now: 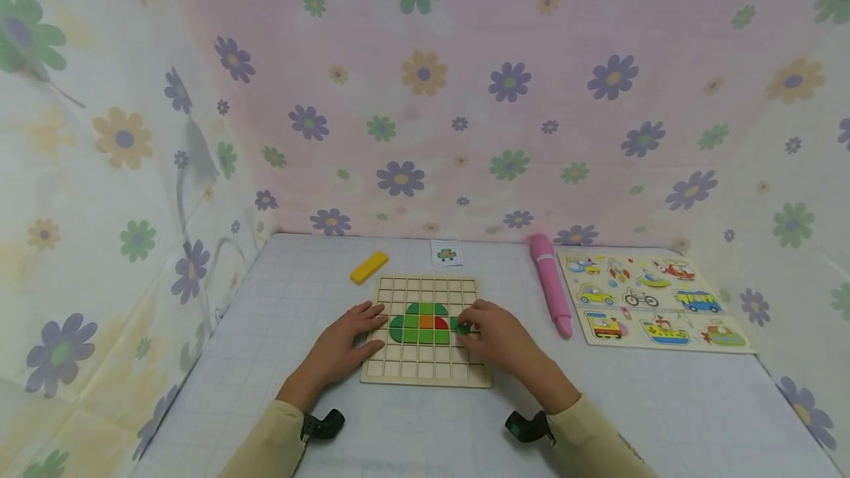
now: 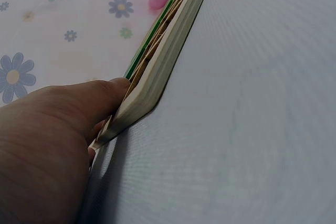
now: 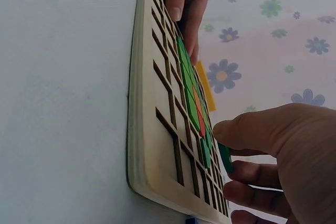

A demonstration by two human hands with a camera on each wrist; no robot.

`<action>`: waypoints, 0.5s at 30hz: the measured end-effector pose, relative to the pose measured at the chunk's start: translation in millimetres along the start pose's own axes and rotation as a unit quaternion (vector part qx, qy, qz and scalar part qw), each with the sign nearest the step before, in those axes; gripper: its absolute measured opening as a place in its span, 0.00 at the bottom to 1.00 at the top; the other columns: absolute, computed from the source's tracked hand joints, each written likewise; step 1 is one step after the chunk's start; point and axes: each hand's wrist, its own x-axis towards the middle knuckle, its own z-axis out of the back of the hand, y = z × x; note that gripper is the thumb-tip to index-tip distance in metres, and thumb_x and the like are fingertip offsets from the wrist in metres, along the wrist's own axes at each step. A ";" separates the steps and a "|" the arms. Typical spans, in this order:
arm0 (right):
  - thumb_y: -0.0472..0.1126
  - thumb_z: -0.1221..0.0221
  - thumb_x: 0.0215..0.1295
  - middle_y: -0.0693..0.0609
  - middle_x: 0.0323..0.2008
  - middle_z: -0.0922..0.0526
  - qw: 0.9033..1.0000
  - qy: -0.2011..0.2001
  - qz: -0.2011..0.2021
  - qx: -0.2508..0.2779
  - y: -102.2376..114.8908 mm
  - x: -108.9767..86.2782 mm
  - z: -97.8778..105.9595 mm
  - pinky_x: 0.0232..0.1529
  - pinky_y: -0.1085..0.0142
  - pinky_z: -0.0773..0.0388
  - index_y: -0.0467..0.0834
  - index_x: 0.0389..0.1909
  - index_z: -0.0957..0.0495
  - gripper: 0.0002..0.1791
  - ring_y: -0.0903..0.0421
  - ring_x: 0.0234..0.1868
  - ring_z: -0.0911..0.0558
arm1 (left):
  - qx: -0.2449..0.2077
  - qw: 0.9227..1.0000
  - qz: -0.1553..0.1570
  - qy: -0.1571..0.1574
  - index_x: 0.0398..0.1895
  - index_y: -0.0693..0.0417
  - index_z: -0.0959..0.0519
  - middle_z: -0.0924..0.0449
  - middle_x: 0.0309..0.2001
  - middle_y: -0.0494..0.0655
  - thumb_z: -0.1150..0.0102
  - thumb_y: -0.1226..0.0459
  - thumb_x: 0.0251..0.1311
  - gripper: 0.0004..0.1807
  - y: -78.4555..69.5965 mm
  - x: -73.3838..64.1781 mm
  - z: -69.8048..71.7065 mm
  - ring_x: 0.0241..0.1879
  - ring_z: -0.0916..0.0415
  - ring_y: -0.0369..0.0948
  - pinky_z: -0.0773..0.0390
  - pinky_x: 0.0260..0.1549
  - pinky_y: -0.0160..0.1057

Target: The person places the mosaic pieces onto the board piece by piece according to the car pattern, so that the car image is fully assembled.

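A square, pale wooden grid board (image 1: 426, 378) lies flat on the white gridded table (image 1: 279, 301), directly in front of the person. In the middle rows of the board sits a cluster of flat coloured tiles (image 1: 420, 321): mostly green, with one orange and one red piece among them, forming a rounded shape.

The person's left hand (image 1: 347, 341) rests on the left edge of the board, fingers laid fairly straight across the frame and the thumb against the board's side; in the left wrist view the thumb (image 2: 100, 95) presses on the board's corner edge. It grips nothing.

The right hand (image 1: 499, 336) is at the right edge of the board, its thumb and fingers pinching a small dark green tile (image 1: 463, 328). In the right wrist view that tile (image 3: 225, 157) is held just above the grid cells, right beside the green cluster.

Behind the board, a small picture card (image 1: 447, 253) showing a green figure lies flat, and to the left of it, behind the board's left corner, lies a yellow rectangular block (image 1: 369, 267). To the right of the board lies a long pink pen-shaped object (image 1: 551, 282), and farther right of that a wooden vehicle puzzle board (image 1: 654, 301) with cars, a bus, a train and boats. Flowered cloth walls (image 1: 425, 94) stand behind and beside the table.
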 end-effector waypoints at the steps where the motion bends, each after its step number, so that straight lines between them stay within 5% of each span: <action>1: 0.43 0.21 0.63 0.59 0.43 0.18 1.000 -0.002 0.004 -0.001 0.3 0.0 -1.4 0.48 0.59 0.16 0.50 0.45 0.10 0.11 0.60 0.40 0.21 | 0.000 1.000 0.000 -0.001 0.76 0.49 0.22 0.34 0.81 0.40 0.33 0.52 0.76 0.29 0.3 -0.1 0.0 0.84 0.46 0.52 0.42 0.78 0.63; 15: 0.42 0.21 0.63 0.58 0.43 0.18 1.000 -0.015 0.023 -0.002 4.5 -2.6 -10.0 0.46 0.59 0.16 0.51 0.43 0.11 0.11 0.60 0.40 0.23 | -0.003 1.000 -0.014 -0.006 0.76 0.49 0.21 0.33 0.81 0.41 0.33 0.51 0.76 0.29 4.3 0.5 -1.1 0.83 0.46 0.52 0.41 0.78 0.64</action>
